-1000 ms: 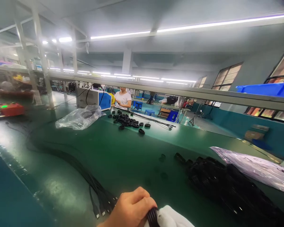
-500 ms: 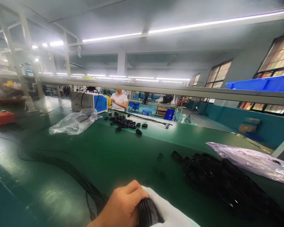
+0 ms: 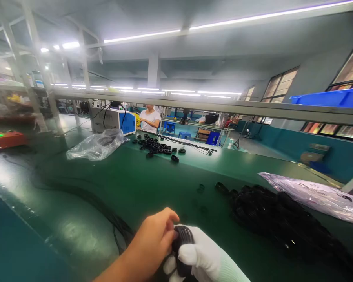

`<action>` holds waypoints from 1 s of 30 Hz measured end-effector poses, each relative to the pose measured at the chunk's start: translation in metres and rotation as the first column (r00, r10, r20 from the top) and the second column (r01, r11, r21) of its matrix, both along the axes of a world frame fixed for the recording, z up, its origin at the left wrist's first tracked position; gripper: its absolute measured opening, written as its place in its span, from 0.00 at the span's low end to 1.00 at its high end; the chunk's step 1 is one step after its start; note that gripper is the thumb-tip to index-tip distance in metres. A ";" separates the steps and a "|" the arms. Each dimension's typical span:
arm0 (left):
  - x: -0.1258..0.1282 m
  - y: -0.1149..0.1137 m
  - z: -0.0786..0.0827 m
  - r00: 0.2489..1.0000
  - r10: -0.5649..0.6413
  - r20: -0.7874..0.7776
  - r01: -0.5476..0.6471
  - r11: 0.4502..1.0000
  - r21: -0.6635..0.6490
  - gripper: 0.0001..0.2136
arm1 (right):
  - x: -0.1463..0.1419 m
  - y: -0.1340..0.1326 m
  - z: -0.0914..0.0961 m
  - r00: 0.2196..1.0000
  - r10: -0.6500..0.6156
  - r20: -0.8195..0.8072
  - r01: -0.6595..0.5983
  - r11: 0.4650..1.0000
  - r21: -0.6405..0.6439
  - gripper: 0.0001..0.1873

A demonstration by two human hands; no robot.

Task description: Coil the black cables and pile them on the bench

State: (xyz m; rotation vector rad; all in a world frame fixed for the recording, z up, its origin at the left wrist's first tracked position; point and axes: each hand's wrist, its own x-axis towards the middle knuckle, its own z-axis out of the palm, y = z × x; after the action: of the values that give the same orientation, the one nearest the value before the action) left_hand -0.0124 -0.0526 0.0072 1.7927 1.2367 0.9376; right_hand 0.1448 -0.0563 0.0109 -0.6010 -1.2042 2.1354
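Observation:
A coil of black cable (image 3: 184, 235) is held low in front of me at the bottom middle. My right hand (image 3: 201, 250), in a white glove, wraps round it with the thumb across the front. My bare left hand (image 3: 157, 233) grips the coil from the left, thumb against its side and fingers curled over the top. Some of the left fingers are hidden behind the hand. Left of my forearm, a bundle of long black cables (image 3: 106, 213) lies along the bench. On the right lies a large heap of coiled black cables (image 3: 267, 215).
Farther back on the green bench (image 3: 114, 180) are several small black coils (image 3: 155, 145), a clear plastic bag (image 3: 95, 145) and a blue-grey machine (image 3: 114, 120). A plastic bag (image 3: 317, 196) lies at right. A shelf rail (image 3: 194, 102) crosses above. A person (image 3: 150, 118) sits beyond.
Both hands have risen slightly with the coil, and the gloved right hand has turned so its thumb shows across the front. The left hand's fingers have shifted on the coil. The view has tilted slightly.

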 end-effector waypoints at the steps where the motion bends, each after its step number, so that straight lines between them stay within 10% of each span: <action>1: 0.002 0.001 -0.001 1.000 0.009 0.027 -0.007 0.999 -0.051 0.08 | 0.000 0.001 -0.003 1.000 0.008 -0.025 -0.009 1.000 -0.018 0.19; 6: 0.011 0.005 -0.005 0.992 0.081 0.094 -0.057 0.970 -0.234 0.04 | 0.000 0.004 -0.015 0.999 -0.039 0.007 0.039 0.999 -0.015 0.19; 18: 0.003 0.013 -0.020 0.987 0.132 -0.090 -0.147 0.972 -0.182 0.03 | -0.004 0.001 -0.016 0.961 -0.119 0.251 0.106 0.992 0.064 0.18; 25: 0.009 0.011 -0.015 0.994 0.062 0.089 -0.028 0.939 -0.343 0.05 | -0.001 -0.003 -0.017 0.987 -0.099 0.125 0.102 0.995 -0.016 0.18; 30: 0.014 0.016 -0.016 0.992 0.085 -0.094 -0.105 0.968 -0.227 0.04 | -0.004 -0.001 -0.026 0.987 -0.095 0.126 0.099 0.995 -0.025 0.19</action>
State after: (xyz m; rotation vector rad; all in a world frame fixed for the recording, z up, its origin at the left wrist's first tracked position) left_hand 0.0012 -0.0367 -0.0090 1.6135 1.4338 0.7418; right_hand 0.1411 -0.0570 -0.0152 -0.8011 -1.1841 2.0640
